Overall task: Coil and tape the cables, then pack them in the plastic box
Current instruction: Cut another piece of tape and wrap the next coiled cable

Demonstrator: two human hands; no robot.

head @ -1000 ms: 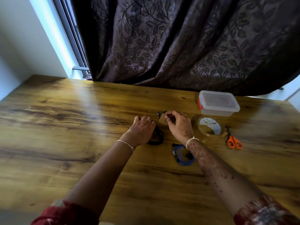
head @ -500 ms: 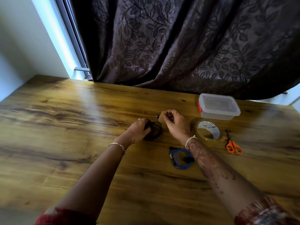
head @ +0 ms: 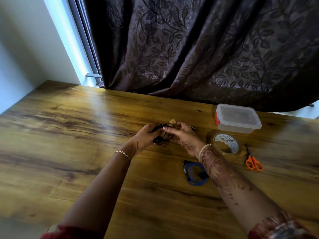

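Fingers (head: 170, 129) pinch black cable (head: 160, 141), perhaps lifted, amid table (head: 69, 152).

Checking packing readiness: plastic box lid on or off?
On. Lid sits flat across the plastic box, rim to rim, behind the tape roll.

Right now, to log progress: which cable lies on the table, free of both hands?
The blue cable, coiled flat on the table; the black cable is gripped by the left hand and the right hand.
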